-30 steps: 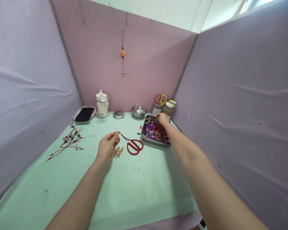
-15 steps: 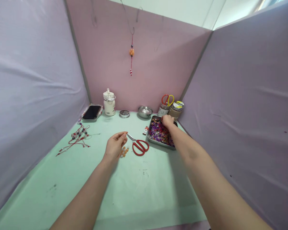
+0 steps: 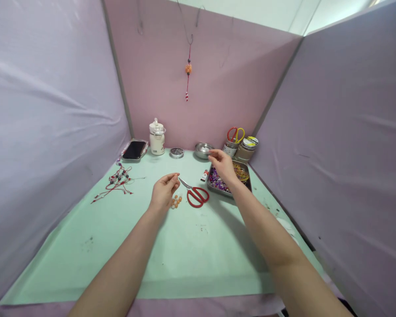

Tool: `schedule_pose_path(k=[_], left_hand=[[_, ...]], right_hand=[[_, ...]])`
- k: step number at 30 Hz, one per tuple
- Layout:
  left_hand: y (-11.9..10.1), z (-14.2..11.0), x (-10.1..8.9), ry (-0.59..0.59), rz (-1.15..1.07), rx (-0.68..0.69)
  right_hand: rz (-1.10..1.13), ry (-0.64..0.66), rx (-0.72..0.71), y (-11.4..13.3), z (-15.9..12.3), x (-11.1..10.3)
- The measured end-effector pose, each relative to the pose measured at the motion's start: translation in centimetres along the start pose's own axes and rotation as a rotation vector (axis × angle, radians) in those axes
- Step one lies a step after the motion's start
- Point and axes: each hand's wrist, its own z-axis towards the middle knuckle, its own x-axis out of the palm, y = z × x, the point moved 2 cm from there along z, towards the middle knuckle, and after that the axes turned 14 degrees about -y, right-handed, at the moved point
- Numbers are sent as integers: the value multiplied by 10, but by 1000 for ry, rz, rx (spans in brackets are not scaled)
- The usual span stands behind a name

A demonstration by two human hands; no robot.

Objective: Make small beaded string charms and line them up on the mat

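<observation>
My left hand [image 3: 164, 190] is closed in a pinch above the table, with what looks like a small orange bead [image 3: 177, 175] at its fingertips. Beads in orange and white [image 3: 176, 201], part of them hidden by the hand, lie just below it. My right hand [image 3: 222, 165] hovers over the back left corner of a metal tray [image 3: 221, 192] full of purple beads and coloured strands. Its thumb and fingertips come together near the steel bowl; whatever they hold is too small to make out. Between the hands lie red-handled scissors [image 3: 198, 197], pointing toward my left hand.
Along the back stand a white jar [image 3: 157, 140], a round tin [image 3: 177, 152], a steel bowl [image 3: 203, 151] and jars [image 3: 246, 149], one holding scissors. A phone [image 3: 134, 150] and beaded red cords [image 3: 119, 178] are at left. A beaded string [image 3: 188, 69] hangs from a hook.
My right hand has lifted out of the bead tray and moved up and left, fingertips together. My left hand keeps its pinch. The whole view has shifted slightly.
</observation>
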Motion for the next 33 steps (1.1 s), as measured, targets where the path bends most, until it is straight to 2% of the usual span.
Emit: schedule_pose_path(k=[2,6,9,11,20,27,33], left_hand=[[-1,0,0,6,-15,-11],[-2,0,0,20,-1,1],[-1,-1,0,50,18,7],[-1,-2,1,64,30,10],[8,-1,0,125,168,1],[7,-4,2,189,215,-3],[7,-6,2,220,299,46]], right_hand=[[256,51,150,14,-26,7],[578,111,482,25,-71,21],[755,116,676,22,-88,27],[825,128,753,18,-94,28],[946,133,792,5,-101,27],[949,115,768,2,-101,28],[940,74,759,2,-100,26]])
